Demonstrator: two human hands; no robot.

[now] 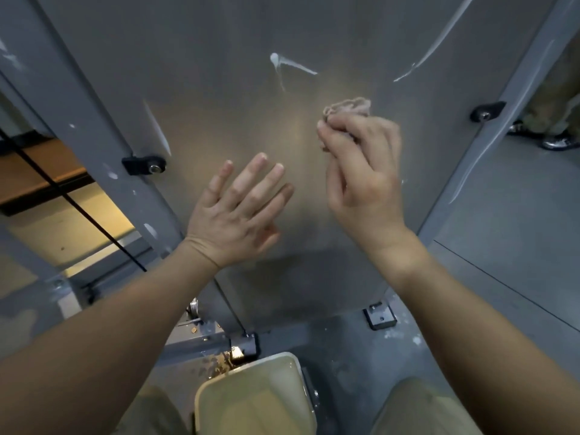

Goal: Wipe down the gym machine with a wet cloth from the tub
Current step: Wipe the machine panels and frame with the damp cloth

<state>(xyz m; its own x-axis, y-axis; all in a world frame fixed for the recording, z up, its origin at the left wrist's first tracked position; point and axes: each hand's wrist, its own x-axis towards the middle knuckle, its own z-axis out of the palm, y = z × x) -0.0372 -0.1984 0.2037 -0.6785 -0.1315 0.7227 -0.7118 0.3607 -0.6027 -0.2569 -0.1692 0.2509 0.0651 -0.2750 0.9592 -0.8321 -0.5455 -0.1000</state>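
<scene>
Head view, looking down along the front of the machine.

- Panel (219,58): the wide grey face of the gym machine, filling the middle of the view between two slanted frame posts. White streaks (293,65) cross its upper part, with a longer one toward the upper right.
- Right hand (361,174): raised in front of the panel, right of centre, fingers curled round a cloth.
- Cloth (348,106): small, pinkish-beige and bunched, sticking out above the fingertips. Contact with the panel cannot be told because of blur.
- Left hand (238,208): lower and to the left, palm toward the panel, fingers straight and spread, holding nothing. Whether it touches the surface cannot be told.
- Tub (257,397): pale cream with rounded corners, on the floor at the bottom edge, between the person's knees and below the panel's base. It holds cloudy liquid.
- Brackets (144,164): black with bolts, one on each side edge of the panel.
- Cable (78,202): thin and black, running diagonally at the left.
- Floor (502,215): grey.
- Shoes (558,141): another person's, at the far right edge.
</scene>
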